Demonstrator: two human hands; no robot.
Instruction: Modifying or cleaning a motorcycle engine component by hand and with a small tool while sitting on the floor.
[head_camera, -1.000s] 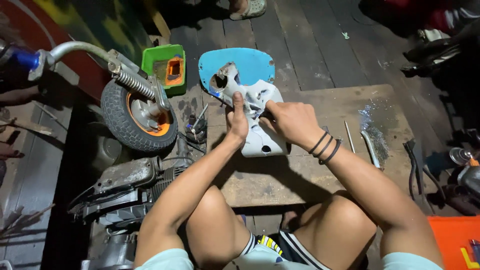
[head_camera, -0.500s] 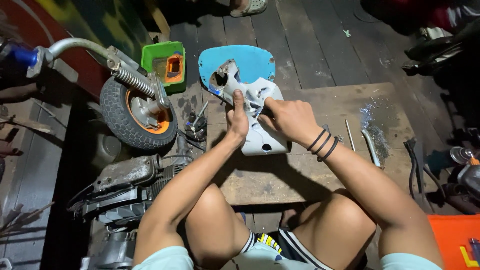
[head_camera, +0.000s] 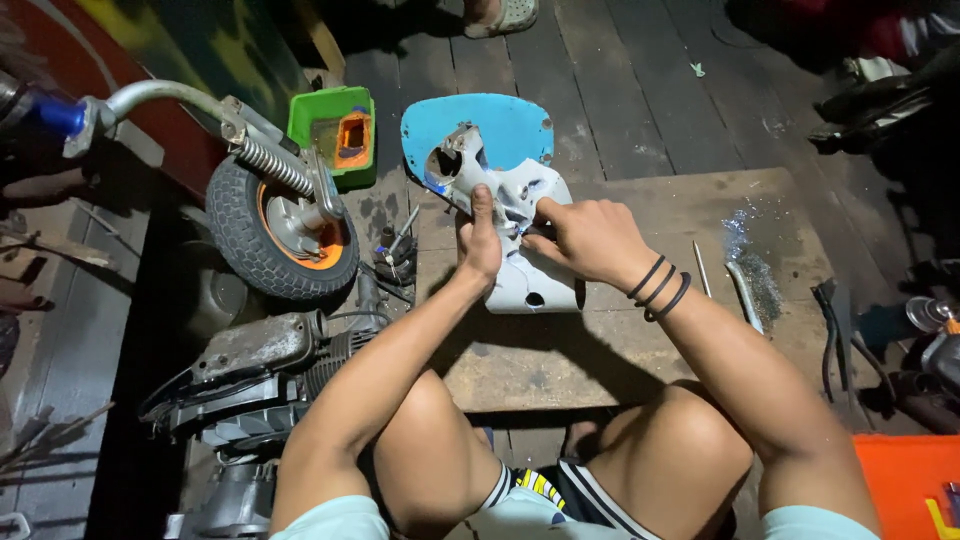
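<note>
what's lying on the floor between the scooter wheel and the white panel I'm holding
In the head view, a small cluster of dark sockets and a screwdriver-like tool lies on the floorboards between the wheel and the white panel, beside the wooden board's left edge.

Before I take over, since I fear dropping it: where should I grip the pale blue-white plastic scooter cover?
Probably by the pale blue-white plastic scooter cover's long side edges, from the near end. Its narrow upper part is already pinched by the left hand and right hand; the rounded lower end rests on the wooden board.
</note>
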